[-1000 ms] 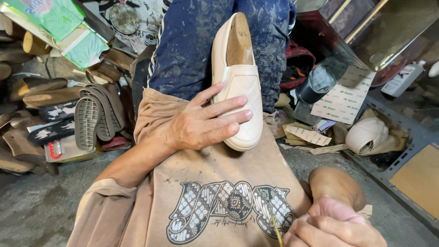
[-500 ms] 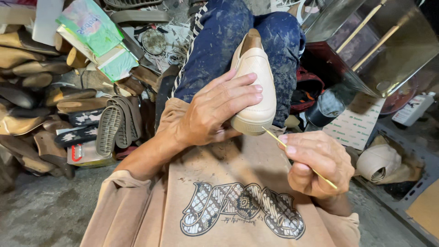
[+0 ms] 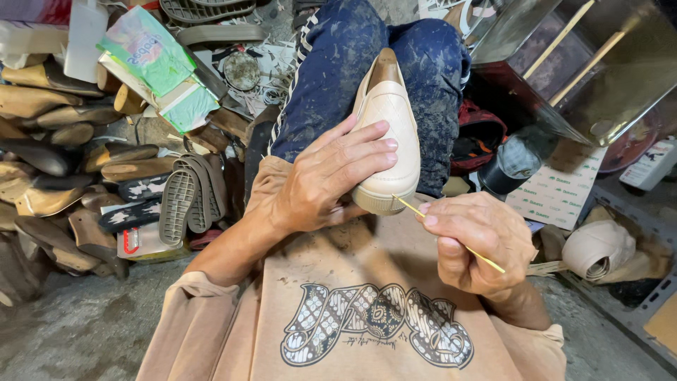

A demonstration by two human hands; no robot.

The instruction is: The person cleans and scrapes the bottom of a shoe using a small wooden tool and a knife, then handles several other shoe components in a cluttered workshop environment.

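A cream slip-on shoe [image 3: 386, 116] on a wooden last rests on my lap, toe toward me, between my knees in stained blue trousers [image 3: 338, 63]. My left hand [image 3: 331, 176] grips the shoe's left side near the toe. My right hand [image 3: 479, 243] pinches a thin yellowish stick [image 3: 451, 236]. The stick's tip touches the shoe's sole edge at the toe. My beige printed shirt [image 3: 367, 310] fills the lower view.
Piles of wooden lasts and shoe soles [image 3: 187, 201] lie at left with a green packet [image 3: 151, 60]. At right stand a metal tin with sticks [image 3: 599, 63], a dark cup [image 3: 511, 166], a printed sheet [image 3: 560, 190] and a tape roll [image 3: 599, 250].
My right hand rose from the lower edge with the stick and brought its tip to the shoe's toe edge. My left hand kept hold of the shoe.
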